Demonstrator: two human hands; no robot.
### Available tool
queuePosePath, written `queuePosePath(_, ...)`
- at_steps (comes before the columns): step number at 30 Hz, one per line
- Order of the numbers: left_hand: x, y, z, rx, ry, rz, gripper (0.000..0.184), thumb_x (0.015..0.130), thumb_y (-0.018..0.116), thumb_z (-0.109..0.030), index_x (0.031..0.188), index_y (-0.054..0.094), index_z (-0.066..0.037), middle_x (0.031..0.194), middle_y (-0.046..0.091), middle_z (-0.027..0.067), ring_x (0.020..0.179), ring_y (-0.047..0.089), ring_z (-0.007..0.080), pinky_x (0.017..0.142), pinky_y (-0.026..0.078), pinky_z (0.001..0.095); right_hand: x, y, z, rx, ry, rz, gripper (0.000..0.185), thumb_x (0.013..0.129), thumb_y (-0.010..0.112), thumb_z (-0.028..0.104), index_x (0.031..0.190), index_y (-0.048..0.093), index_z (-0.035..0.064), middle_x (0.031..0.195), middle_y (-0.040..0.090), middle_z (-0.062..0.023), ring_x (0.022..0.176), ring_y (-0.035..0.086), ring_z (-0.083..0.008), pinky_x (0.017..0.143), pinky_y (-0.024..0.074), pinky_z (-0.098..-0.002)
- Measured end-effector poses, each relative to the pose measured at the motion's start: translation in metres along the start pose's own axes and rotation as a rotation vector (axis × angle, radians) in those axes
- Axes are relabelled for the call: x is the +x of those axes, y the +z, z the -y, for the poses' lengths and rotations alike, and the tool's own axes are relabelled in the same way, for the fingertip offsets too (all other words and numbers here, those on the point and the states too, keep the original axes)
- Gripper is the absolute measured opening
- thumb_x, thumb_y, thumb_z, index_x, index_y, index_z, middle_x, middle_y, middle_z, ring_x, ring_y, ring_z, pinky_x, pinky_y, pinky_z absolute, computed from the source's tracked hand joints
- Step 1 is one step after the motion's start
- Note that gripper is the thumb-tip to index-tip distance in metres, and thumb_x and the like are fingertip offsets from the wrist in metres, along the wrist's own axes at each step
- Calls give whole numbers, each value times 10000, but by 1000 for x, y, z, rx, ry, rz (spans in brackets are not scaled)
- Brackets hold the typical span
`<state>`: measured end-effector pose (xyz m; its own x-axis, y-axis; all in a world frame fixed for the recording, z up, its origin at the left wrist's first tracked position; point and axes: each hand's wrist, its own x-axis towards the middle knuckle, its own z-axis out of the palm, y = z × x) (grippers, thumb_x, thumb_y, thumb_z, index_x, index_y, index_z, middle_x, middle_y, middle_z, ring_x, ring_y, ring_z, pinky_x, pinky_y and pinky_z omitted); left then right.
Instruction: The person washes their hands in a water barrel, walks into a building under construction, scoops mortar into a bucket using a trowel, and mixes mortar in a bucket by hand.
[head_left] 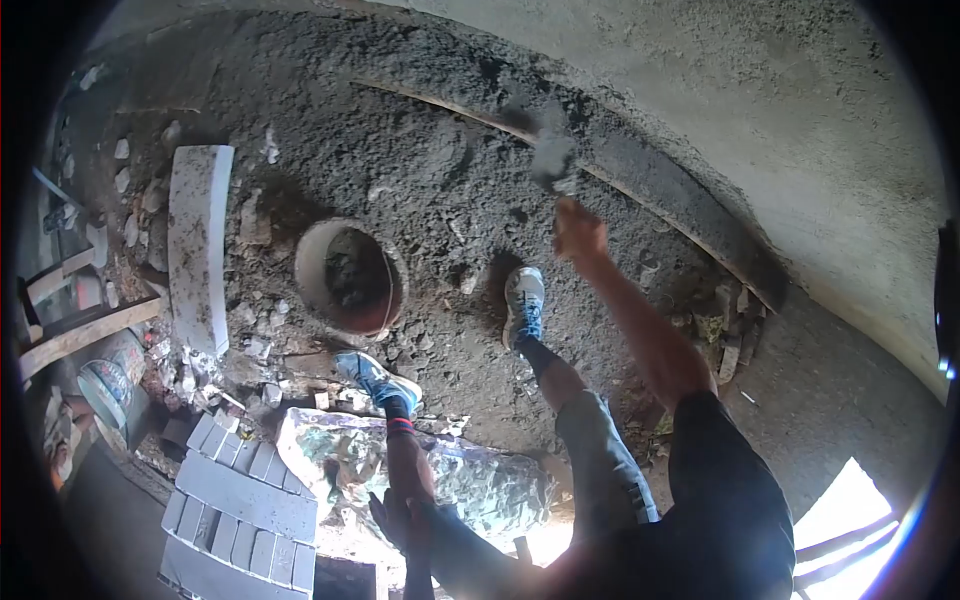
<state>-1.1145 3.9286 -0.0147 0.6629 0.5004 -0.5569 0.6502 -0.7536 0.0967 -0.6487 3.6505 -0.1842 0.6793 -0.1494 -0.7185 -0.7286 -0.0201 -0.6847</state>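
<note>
My right hand [581, 232] is stretched far forward, its fingers closed round a trowel. The trowel's blade [552, 158], coated in grey mortar and slightly blurred, is over a long narrow strip [450, 107] lying across the rough mortar bed [420, 160]. Low in the view, my left hand [395, 518] is beside my left leg with its fingers spread and nothing visible in it. Left of my feet, a bucket [308, 262] stands on the rubble with dark mortar inside.
A curved plastered wall [800, 150] bounds the right side. At left are a pale dirty slab [200, 250], wooden boards [90, 338] and a tilted bucket [105, 390]. Grey stacked panels [245, 495] and a plastic-looking sack [470, 485] are near my legs. Broken stones litter the ground.
</note>
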Motion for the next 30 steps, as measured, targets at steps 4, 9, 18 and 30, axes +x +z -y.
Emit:
queuePosePath(4,9,-7,-11,56,236,-83,434,888,448,-349,1123,601,-17,1222,539,159,1294,323,376,1067,252,495,84,-54,-7,39,39,128,205,896,525,226,849,591,38,632,527,-72,441,514,-162,379,402,-317)
queuePosePath(9,22,-16,-33,-6,-85,97,444,883,458,-346,1177,576,-34,1331,439,203,1290,308,402,1057,253,503,157,-55,9,-269,-133,19,283,889,538,293,755,532,44,570,507,-81,429,486,-176,403,360,-338)
queuePosePath(18,30,-18,-35,24,-102,76,516,842,506,-366,1200,535,4,1378,365,237,1283,310,420,1045,275,516,99,-49,-8,-49,-166,-117,341,878,587,282,1112,581,35,594,531,-42,425,486,-114,374,384,-296)
queuePosePath(30,50,-36,-30,-48,-174,92,541,825,516,-369,1217,508,4,1374,330,289,1294,274,441,1042,272,516,-57,90,2,-809,-1007,488,342,846,613,236,1168,563,132,732,628,-82,563,609,-207,446,490,-322)
